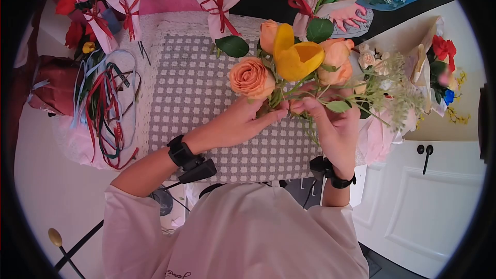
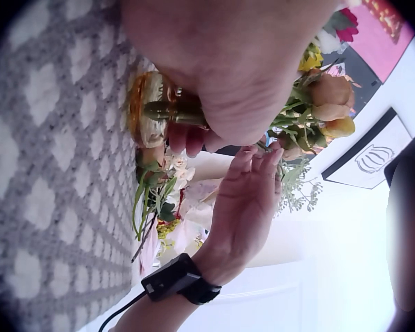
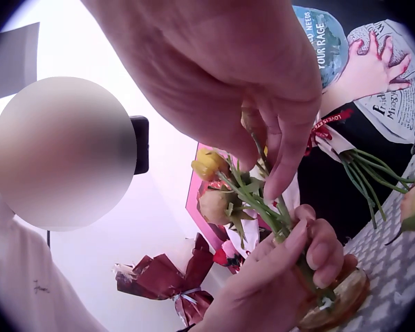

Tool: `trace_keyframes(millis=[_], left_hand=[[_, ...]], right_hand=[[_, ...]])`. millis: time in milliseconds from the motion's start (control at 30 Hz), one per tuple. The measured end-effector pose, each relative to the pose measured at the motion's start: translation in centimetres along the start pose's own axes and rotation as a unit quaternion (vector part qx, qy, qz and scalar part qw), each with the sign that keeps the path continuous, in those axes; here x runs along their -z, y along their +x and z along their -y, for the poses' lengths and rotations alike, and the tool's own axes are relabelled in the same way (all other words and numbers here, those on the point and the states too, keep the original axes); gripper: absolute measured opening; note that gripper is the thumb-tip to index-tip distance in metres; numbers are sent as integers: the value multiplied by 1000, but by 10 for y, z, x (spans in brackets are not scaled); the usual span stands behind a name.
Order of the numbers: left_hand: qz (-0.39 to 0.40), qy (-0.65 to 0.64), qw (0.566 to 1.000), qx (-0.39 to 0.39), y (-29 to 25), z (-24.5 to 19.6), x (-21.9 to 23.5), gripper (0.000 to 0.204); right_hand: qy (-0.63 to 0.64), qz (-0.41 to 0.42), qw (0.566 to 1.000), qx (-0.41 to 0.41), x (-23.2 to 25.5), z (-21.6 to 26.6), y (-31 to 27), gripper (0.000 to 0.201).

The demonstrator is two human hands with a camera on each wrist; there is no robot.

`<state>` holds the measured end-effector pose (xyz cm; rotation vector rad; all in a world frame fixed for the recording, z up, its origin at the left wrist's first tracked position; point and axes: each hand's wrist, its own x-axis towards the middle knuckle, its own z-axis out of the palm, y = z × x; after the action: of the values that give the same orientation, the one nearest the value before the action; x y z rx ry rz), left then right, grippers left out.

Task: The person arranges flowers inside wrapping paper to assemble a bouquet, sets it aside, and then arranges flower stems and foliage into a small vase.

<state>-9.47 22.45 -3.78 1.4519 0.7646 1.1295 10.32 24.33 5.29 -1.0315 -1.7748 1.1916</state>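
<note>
My left hand (image 1: 235, 124) grips a bunch of green flower stems (image 3: 263, 213) just above an amber glass vessel (image 3: 349, 299) standing on the checked cloth. Part of that vessel is hidden behind the hand. Over the hands spread peach roses (image 1: 251, 78), a yellow tulip (image 1: 298, 58) and dark green leaves (image 1: 232, 46). From the right, my right hand (image 1: 338, 126) pinches a thin stem with thumb and fingertips, close above the left hand. Sprigs of small pale flowers (image 1: 398, 93) reach out beyond the right hand.
A grey and white checked cloth (image 1: 178, 88) covers the table. Tangled ribbons (image 1: 111, 108) lie at the left, beside a dark red wrapped bundle (image 1: 54, 85). Paper-wrapped bouquets with red bows (image 1: 219, 8) line the far edge. More wrapped flowers (image 1: 443, 49) stand at the right.
</note>
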Motion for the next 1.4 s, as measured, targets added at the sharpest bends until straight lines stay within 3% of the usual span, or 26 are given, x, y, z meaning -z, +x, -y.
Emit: trace_keyframes(millis=[33,100,233,333,400,533,633,733,900,1000,1100,1233,1400], left_hand=[[0,0,1000,1,0,0,1,30],[46,24,998,19,1,-6,5,50],[56,45,997,5,0,-3,4,48],[5,8,1000,-13,-1,-5,2,33],[49,56,997,2,-1,-6,6,47],[58,38,997,29,-4,-10,6,49],[54,78,995,23,-4,-15,7,50],[43,102,994,-5,-4,-15,7,51],[10,77,996,-44,-4,-19,4,33],[39,83,996,18,-4,-25,8,37],[32,53,998,23,-5,-25,6,37],[26,14,999,41,-5,-28,4,34],[31,29,999,27,-4,-24,5,35]], right_hand=[[0,0,1000,0,0,0,2,28],[-97,40,994,38,1,-1,5,32],[-115,44,991,48,2,0,5,34],[-120,47,990,47,1,4,5,37],[-92,33,995,20,-2,8,6,38],[-70,30,997,6,-1,7,5,39],[-108,28,994,4,-3,14,3,41],[-61,2,998,-9,-5,13,0,47],[19,-15,1000,1,-5,27,1,62],[74,-5,997,15,1,25,2,44],[39,9,999,2,6,25,2,39],[18,34,999,3,14,19,5,48],[-69,82,992,73,22,16,12,48]])
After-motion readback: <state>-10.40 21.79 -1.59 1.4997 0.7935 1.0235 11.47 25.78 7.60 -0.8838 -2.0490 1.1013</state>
